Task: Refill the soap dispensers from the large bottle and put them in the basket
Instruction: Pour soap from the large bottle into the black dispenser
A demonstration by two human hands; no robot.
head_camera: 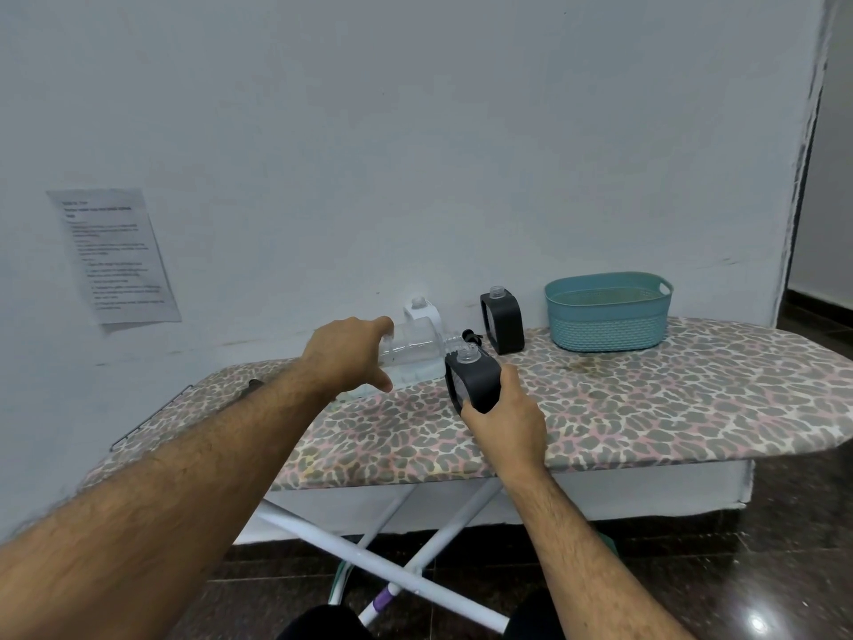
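1. Head view, your hands: your left hand (351, 351) is wrapped around the base end of the large clear bottle (411, 351), which is tipped on its side so its neck meets the open mouth of the black dispenser (473, 383). Your right hand (505, 420) is closed around that dispenser's lower body, holding it steady, seemingly so the pour lands in its narrow opening.
2. Head view, pouring: the bottle looks nearly empty, and I cannot tell whether liquid is flowing.
3. Head view, waiting items: a second black dispenser (503, 323) stands upright and uncapped near the wall, and a white dispenser (422, 311) stands behind the bottle, partly hidden. Both stay open, probably ready for filling.
4. Head view, destination: the teal basket (609, 311) sits on the ironing board (669, 399) to your right, well apart from your hands, with no dispenser in it yet.
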